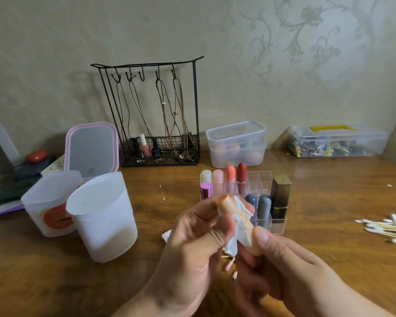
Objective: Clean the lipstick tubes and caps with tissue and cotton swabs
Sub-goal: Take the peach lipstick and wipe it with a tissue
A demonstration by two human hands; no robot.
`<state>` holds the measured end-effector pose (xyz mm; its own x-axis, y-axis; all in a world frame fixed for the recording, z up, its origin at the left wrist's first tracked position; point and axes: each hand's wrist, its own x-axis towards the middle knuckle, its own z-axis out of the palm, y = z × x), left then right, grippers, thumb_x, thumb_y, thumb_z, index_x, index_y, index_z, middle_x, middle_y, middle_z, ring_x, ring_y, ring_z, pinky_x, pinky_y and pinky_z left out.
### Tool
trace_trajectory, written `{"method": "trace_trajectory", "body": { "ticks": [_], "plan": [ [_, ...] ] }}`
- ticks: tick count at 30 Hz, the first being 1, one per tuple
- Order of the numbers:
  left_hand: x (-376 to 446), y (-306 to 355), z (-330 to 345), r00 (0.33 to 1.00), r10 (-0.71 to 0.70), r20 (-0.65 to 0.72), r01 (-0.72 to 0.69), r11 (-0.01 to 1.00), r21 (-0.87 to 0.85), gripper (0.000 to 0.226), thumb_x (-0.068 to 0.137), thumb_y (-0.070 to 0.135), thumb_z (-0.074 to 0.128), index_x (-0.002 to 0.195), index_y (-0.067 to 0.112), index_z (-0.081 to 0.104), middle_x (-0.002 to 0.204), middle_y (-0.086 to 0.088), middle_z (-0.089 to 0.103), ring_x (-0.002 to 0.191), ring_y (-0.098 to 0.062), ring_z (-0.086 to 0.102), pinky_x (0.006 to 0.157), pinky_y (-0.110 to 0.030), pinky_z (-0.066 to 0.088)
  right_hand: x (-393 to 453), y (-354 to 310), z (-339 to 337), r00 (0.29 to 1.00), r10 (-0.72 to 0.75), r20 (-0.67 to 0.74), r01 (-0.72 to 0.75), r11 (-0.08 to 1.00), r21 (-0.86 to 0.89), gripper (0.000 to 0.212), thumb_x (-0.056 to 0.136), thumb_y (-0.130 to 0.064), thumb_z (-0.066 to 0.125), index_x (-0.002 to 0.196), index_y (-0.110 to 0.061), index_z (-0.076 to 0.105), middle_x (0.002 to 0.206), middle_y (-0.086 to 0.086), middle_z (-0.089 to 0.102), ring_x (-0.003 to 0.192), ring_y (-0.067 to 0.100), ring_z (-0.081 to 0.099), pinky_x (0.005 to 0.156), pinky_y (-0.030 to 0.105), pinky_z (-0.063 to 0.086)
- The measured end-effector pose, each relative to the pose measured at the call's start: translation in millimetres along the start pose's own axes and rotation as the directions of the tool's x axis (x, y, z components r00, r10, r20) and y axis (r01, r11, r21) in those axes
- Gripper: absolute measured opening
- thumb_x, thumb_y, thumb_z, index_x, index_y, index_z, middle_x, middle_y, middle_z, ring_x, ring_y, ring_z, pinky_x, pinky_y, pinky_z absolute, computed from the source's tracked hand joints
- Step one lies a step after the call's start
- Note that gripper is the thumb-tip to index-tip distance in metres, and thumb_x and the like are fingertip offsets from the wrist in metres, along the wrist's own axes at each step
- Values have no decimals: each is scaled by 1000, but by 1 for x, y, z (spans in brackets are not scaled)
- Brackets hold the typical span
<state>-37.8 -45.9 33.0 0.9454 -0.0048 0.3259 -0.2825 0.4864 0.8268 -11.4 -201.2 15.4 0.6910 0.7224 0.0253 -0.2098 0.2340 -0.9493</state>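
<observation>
Progress: mid-task, as you can judge it; one peach lipstick tube (232, 210) in wiping, several tubes waiting in the clear organiser (277, 226) beyond your fingers. Left hand (199, 239): fingers clamped on tissue (242, 235) round the tube. Right hand (281, 264): fingers pinching the tube's base. Cotton swabs (389, 229): right of your fingers, on the bench (55, 282)

The tissue (241, 234) hides the peach lipstick tube's (226, 205) middle; possibly used swabs (229, 264) lie blurred beneath.
</observation>
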Motion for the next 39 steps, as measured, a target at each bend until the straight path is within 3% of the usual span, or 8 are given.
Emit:
{"method": "trace_trajectory", "body": {
  "ticks": [10, 14, 17, 21, 24, 29, 35, 39],
  "plan": [
    [-4, -3, 5, 999, -41, -25, 38, 995, -91, 34, 69, 27, 81, 94, 4, 75, 85, -15, 70, 75, -22, 66, 67, -26, 54, 2, -6, 19, 955, -222, -198, 164, 948, -274, 37, 67, -60, 65, 62, -24, 67, 53, 11, 47, 44, 24, 50, 43, 26, 35],
    [-5, -3, 5, 999, -49, 9, 49, 993, -106, 43, 62, 33, 88, 93, 7, 76, 80, -14, 70, 66, -21, 67, 61, -28, 56, 0, 0, 20, 999, 44, -4, -38, 908, 417, 45, 67, -48, 82, 89, -10, 74, 62, 9, 45, 45, 19, 42, 44, 27, 36],
    [-7, -1, 5, 996, -80, 35, 83, 994, -75, 39, 59, 40, 88, 88, 16, 77, 73, -11, 72, 50, -20, 67, 52, -30, 55, 3, -4, 22, 1000, 24, -3, -19, 884, 467, 42, 106, -42, 39, 128, -10, 55, 84, 7, 49, 59, 14, 38, 58, 23, 35],
    [-4, -2, 6, 1000, -16, 1, 16, 992, -126, 31, 69, 32, 83, 90, 10, 76, 80, -11, 72, 67, -20, 68, 63, -29, 54, 7, 10, 5, 1000, 13, -14, -9, 969, 246, 78, 57, -72, 79, 73, 2, 61, 53, 12, 43, 39, 20, 44, 40, 24, 31],
    [-4, -2, 5, 1000, -28, 6, 29, 978, -206, 29, 69, 27, 82, 89, 8, 76, 83, -9, 72, 73, -17, 68, 67, -26, 55, 0, 2, 15, 975, -132, -177, 105, 982, -154, 60, 62, -64, 75, 64, -7, 58, 51, 13, 43, 41, 20, 43, 41, 20, 32],
    [-3, -5, 4, 998, -66, 23, 70, 976, -209, 34, 71, 26, 82, 94, 3, 74, 86, -14, 68, 73, -23, 65, 66, -33, 54, 2, -6, 20, 967, 129, 221, -217, 871, 440, 49, 82, -51, 71, 64, -8, 56, 49, 3, 42, 39, 15, 32, 43, 23, 27],
    [-3, -5, 5, 997, -74, -14, 68, 966, -248, 33, 67, 21, 84, 91, 1, 75, 85, -14, 71, 77, -21, 68, 69, -27, 55, -1, -2, 24, 972, -111, -208, 87, 989, -121, 52, 57, -62, 78, 74, -14, 66, 55, 10, 47, 41, 20, 44, 39, 18, 35],
    [-2, -8, 3, 995, -96, -12, 92, 978, -186, 41, 64, 28, 87, 92, 1, 74, 81, -15, 68, 53, -21, 63, 50, -25, 52, 0, -7, 24, 982, 181, -57, -158, 946, 282, 60, 51, -58, 86, 61, -6, 58, 47, 8, 36, 34, 16, 33, 37, 20, 31]
  ]
}}
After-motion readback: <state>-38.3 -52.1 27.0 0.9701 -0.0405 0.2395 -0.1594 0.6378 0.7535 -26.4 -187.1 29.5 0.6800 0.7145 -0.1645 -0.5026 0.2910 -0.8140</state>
